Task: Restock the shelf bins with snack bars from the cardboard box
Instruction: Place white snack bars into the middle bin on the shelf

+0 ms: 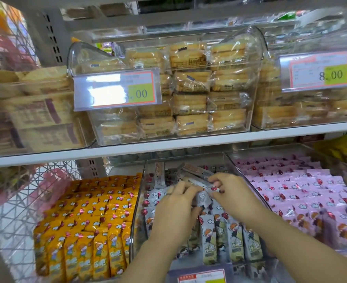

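While both arms are reached into the lower shelf, a red-edged price label (202,276) is seen closest, mostly cut off by the bottom edge. Just behind it, grey snack bars (209,237) are stood upright in rows inside the clear middle bin (143,180).

Further in, a loose handful of those same bars is gripped from both sides. The left hand (174,209) is curled over them from the left, with a ring (168,194) worn on one finger. The right hand (232,193) is closed on the wrapper ends from the right, fingertips pinching. The two hands are held close together over the bin.

Yellow bars (91,221) are packed tight in the bin to the left and pink bars (291,190) in the one to the right, all three bins set side by side. A wire rack (15,201) is seen at the far left, pretty blurry.

Higher up, past the white shelf board (189,145), a clear domed bin (256,58) is filled with stacked biscuit packs (191,82). A price tag (117,88) is clipped to its front, and another tag (315,71) reading 8.00 is hung on the bin at the right.
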Motion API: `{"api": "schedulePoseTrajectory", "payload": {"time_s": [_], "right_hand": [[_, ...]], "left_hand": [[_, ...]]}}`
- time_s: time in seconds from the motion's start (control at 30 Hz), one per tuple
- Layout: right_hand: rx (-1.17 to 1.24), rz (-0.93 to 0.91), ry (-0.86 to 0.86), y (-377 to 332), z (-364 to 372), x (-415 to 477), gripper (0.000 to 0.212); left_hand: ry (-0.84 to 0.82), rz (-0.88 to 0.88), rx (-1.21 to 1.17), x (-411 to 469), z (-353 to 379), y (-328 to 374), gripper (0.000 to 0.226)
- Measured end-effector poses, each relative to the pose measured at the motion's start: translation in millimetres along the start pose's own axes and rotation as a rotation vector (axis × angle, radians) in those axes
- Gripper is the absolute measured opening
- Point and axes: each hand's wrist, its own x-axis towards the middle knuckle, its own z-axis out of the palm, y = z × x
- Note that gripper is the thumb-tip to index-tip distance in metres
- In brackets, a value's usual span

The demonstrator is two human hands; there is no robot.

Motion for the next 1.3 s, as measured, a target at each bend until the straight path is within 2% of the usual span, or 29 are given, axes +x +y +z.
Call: {"api": "schedulePoseTrajectory", "payload": {"time_s": [0.17,0.3,0.4,0.5,0.57,0.7,0.8,0.9,1.0,1.1,1.3], "right_hand": [[0.145,-0.035,0.219,-6,-13,-1,0.022],[0.3,-0.081,0.306,-15,-32,-7,0.014],[0.441,-0.106,0.297,-24,-44,-15,0.012],[0.477,-0.16,0.201,-33,-48,-22,0.018],[0.426,-0.203,0.099,-40,-45,-28,0.021],[0.165,-0.269,-0.006,-44,-21,-36,0.015],[0.008,-0.36,-0.055,-39,-4,-37,0.019],[-0.186,-0.425,-0.131,-34,1,-35,0.026],[-0.285,-0.467,-0.195,-27,3,-32,0.028],[-0.341,-0.494,-0.244,-22,1,-28,0.03],[-0.291,-0.493,-0.16,-17,-8,-33,0.027]], "left_hand": [[0.182,-0.074,-0.085,4,-24,-2,0.04],[0.221,-0.164,-0.325,-1,-54,-9,0.025],[0.215,-0.206,-0.477,-10,-72,-12,0.004],[0.187,-0.234,-0.538,-21,-83,-14,0.012],[0.131,-0.247,-0.515,-26,-85,-17,0.022],[-0.11,-0.263,-0.395,-36,-86,-17,0.041],[-0.162,-0.206,-0.275,-39,-88,-14,0.051],[-0.152,-0.131,-0.223,-39,-90,-11,0.043],[-0.135,-0.157,-0.264,-38,-86,-10,0.025],[-0.14,-0.193,-0.273,-36,-78,-11,0.027],[-0.117,-0.282,-0.362,-33,-72,-5,0.018]]}}
